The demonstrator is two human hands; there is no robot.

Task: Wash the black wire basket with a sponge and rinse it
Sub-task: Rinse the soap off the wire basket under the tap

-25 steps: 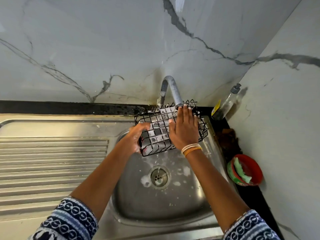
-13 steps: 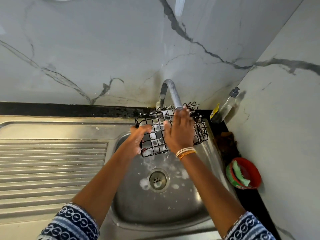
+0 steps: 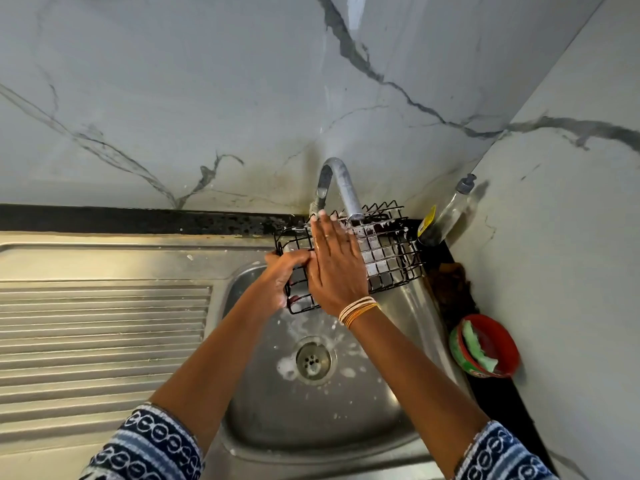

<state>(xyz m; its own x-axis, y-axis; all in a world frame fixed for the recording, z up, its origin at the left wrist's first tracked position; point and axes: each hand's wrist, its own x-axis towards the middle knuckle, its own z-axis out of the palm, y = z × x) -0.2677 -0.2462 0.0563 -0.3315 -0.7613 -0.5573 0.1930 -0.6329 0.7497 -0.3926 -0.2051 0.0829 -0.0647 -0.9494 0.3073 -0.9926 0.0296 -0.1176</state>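
Note:
The black wire basket [image 3: 388, 252] is held under the curved steel faucet [image 3: 341, 187], above the sink basin [image 3: 408, 306], with soap film in its mesh. My left hand [image 3: 282, 277] grips the basket's left end, fingers curled round the wires. My right hand [image 3: 334, 259] lies flat on the mesh with straight fingers, covering the basket's left half. A green sponge [image 3: 476, 346] lies in a red bowl [image 3: 502, 341] on the counter to the right.
A clear dish-soap bottle [image 3: 446, 214] leans in the back right corner. The drain [image 3: 312, 360] has foam patches around it. A ribbed steel drainboard [image 3: 104, 330] stretches to the left. Marble walls stand behind and to the right.
My right hand has slid left across the mesh, from the basket's middle to its left half. My left hand's grip on the left end holds.

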